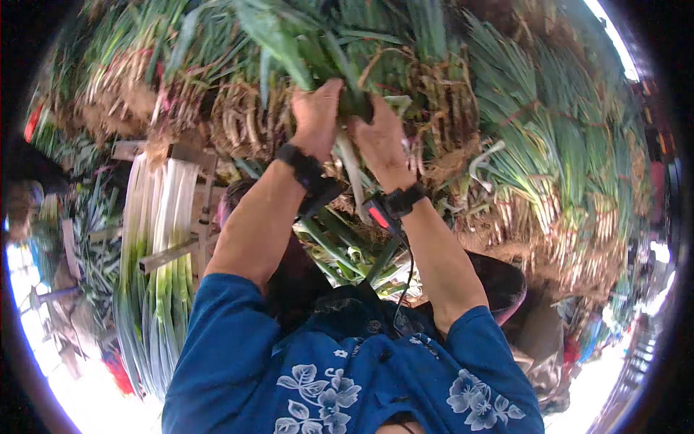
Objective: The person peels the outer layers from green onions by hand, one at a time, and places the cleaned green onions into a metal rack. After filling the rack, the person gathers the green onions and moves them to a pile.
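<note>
My left hand (316, 116) and my right hand (378, 134) are close together at the upper middle, both closed around green onions (278, 40). The broad green leaves point up and away from me, partly blurred. Below my hands, between the wrists, a white stalk (352, 170) hangs down. My fingers hide how many stalks are in the grip. Beneath my forearms, more loose green onions (347, 249) lie near my lap.
Tied bundles of green onions with soil on their roots (246, 119) are heaped along the far side. More bundles (557, 181) spread on the right. At left, trimmed long white stalks (155, 210) lie across a wooden frame (170, 257). Dark straps with a small device (379, 213) circle my wrists.
</note>
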`<state>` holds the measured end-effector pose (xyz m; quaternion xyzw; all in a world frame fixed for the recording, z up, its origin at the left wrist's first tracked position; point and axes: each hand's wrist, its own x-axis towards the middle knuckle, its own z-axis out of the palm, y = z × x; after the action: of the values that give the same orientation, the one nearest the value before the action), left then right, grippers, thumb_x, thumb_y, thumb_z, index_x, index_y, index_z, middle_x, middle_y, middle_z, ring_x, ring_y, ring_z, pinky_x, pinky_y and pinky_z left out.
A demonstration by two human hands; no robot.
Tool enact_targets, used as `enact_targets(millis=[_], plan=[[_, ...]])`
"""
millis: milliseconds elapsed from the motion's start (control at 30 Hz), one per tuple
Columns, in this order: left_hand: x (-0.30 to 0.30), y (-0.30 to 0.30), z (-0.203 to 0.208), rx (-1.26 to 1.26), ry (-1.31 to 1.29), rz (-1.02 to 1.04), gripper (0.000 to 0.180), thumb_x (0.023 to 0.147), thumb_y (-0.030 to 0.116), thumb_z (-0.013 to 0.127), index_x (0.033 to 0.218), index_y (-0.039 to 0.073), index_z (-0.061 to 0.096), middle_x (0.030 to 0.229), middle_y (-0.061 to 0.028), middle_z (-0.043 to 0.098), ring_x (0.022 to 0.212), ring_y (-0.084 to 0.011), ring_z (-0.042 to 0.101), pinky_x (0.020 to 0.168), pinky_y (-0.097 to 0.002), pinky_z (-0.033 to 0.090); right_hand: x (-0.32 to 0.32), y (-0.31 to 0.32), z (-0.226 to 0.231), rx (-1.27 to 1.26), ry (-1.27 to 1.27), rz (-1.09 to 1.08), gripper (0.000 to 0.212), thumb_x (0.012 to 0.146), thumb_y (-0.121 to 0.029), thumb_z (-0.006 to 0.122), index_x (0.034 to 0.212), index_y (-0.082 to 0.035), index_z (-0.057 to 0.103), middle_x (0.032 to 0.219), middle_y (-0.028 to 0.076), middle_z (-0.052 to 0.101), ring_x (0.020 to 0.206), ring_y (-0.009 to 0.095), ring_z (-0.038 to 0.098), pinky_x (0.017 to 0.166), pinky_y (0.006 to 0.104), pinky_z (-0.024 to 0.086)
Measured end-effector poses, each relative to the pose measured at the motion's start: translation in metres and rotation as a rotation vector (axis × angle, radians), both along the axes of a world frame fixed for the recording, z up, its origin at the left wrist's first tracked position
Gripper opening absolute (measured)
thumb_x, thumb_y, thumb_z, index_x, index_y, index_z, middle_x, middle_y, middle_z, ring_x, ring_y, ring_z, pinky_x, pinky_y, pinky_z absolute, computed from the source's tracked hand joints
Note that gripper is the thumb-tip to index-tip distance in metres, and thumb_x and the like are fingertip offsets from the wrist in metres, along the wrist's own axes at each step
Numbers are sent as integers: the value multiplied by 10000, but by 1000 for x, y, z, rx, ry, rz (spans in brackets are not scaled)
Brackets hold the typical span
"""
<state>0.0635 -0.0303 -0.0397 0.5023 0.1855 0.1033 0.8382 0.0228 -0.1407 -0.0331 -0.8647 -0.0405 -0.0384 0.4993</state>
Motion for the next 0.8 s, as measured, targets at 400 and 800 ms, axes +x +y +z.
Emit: enact_targets(millis=[400, 800], plan=[[-14, 9, 23, 188, 106, 177, 333, 697, 73, 656, 1017, 14, 584, 904, -118, 653, 800, -225, 619, 679, -377, 503, -17, 15, -9, 78, -309, -75, 377, 822, -164, 621, 1153, -7, 533, 1093, 142, 590, 994, 250, 552, 887, 371, 443], [-7, 30, 7, 149, 221, 77, 399, 789, 126, 673, 1152, 17, 548, 914, -104, 649, 777, -158, 598, 698, -311, 479, -34, 12, -5, -21, -270, 15, 475, 931, -357, 519, 1214, 18, 456, 1129, 188, 537, 959, 307, 542, 818, 438, 422]])
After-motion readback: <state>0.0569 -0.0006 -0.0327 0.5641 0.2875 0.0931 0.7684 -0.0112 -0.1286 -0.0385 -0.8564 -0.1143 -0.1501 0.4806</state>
